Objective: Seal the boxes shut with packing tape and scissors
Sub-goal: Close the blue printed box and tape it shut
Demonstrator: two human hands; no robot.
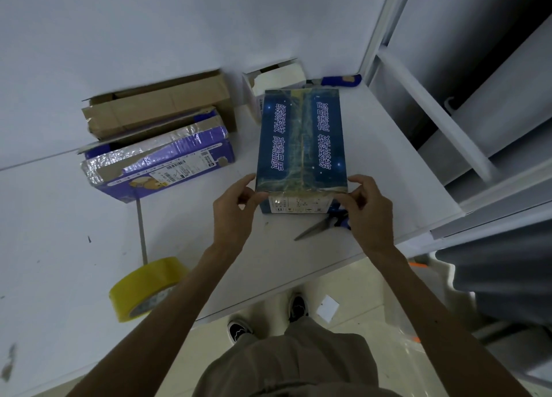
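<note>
A yellow packing tape roll (149, 287) is seen standing on edge at the white table's (59, 232) near left. The left hand (236, 210) pinches the dark blue box's (301, 146) near left corner; its long axis runs away from the viewer. The right hand (366, 208) pinches the near right corner, above scissors (322, 225) whose blades point left.
</note>
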